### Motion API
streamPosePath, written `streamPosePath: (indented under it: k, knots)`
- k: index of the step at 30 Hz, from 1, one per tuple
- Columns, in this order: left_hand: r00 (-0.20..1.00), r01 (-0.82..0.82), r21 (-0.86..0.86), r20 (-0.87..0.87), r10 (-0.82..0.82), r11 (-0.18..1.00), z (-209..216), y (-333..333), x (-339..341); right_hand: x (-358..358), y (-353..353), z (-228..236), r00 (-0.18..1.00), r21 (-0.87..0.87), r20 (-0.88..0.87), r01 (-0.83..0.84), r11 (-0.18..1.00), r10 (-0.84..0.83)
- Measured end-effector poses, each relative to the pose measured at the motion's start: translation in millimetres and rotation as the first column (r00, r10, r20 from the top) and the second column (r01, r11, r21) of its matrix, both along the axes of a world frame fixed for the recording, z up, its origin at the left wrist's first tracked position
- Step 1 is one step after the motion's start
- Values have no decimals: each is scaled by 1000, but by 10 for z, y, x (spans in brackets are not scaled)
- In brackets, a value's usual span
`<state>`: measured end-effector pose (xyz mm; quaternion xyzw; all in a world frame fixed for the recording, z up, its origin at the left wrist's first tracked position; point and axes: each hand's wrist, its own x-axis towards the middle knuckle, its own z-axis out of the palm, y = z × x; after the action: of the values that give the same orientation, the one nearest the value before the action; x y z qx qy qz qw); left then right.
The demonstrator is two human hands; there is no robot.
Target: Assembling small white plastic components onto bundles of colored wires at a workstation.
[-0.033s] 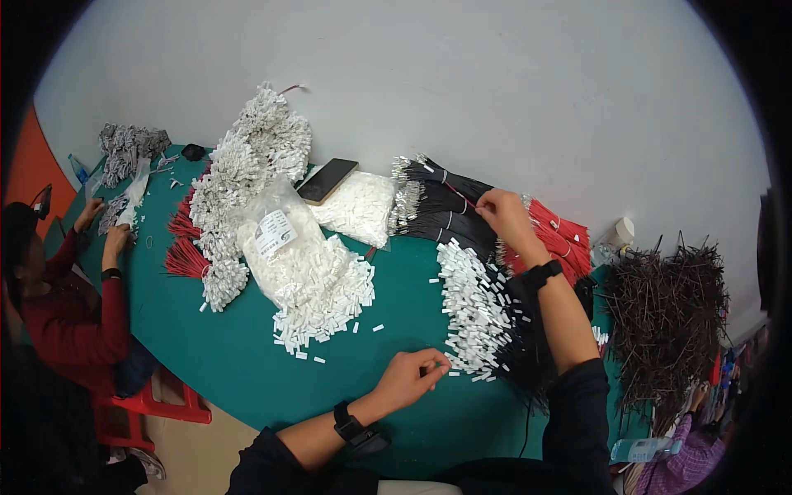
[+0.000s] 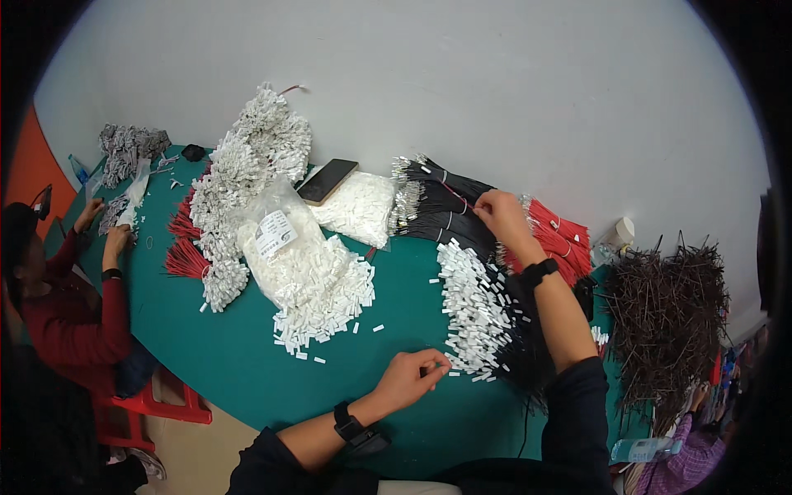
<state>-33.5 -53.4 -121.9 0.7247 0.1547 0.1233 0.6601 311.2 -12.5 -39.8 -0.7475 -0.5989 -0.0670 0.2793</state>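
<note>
My right hand reaches over the bundles of black wires and pinches a thin dark red wire. That wire slants up and left, with a small pale tip at its far end. Lower down, my left hand hovers at the near left edge of a heap of white connector housings. Its thumb and forefinger are pinched together; whatever is between them is too small to make out. Black wires run out from the heap's right side, beneath my right forearm.
Bundled red wires lie beyond my right wrist. Left of centre, a clear bag spills white housings. A phone rests on another bag. Finished-looking white-ended wires pile behind. A dark wire stack stands right. A co-worker sits left.
My right hand has shifted very slightly to the left. My left hand stays where it was.
</note>
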Motion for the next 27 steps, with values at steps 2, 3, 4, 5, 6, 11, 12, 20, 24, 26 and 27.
streamPosePath:
  k: [2, 3, 4, 5, 6, 11, 12, 20, 24, 26, 27]
  knots:
    - [1000, 3, -3, 6, -3, 1000, -28, 0, 8, -57, 38, -68, 993, -11, 114, 32, 999, -31]
    - [1000, 14, -3, 4, -14, 1000, -26, -12, 17, -45, 3, -69, 997, -100, 67, 50, 994, -44]
    - [1000, 4, -7, -5, -4, 1000, -6, -11, 20, -75, -35, -38, 996, -99, 64, 64, 993, -58]
    - [1000, -3, -12, -13, 3, 1000, 6, -14, 29, -95, -91, -4, 999, -52, 39, 34, 998, -32]
    - [1000, 17, -12, -13, -17, 1000, 3, -5, 24, -106, -165, 36, 1000, -5, 16, 8, 1000, -8]
    - [1000, -25, 12, 0, 25, 1000, 17, 43, -31, 281, -855, 338, 995, 83, 29, 96, 992, -99]
    - [999, -32, 20, 2, 32, 999, 27, 36, -22, 374, -1069, 417, 976, 71, 15, 218, 973, -219]
    - [1000, -14, 25, -13, 14, 1000, -8, -18, 15, 943, -1803, 48, 946, 42, 106, 305, 951, -308]
    - [1000, -12, 42, -19, 13, 999, 13, 18, -30, 937, -1703, 39, 943, -23, 89, 324, 946, -321]
    - [1000, -25, 35, -17, 26, 999, 8, 21, -34, 950, -1666, 64, 964, -36, 83, 255, 966, -252]
    - [1000, -18, 37, -17, 19, 999, 6, 20, -40, 953, -1671, 60, 963, -54, 73, 264, 963, -260]
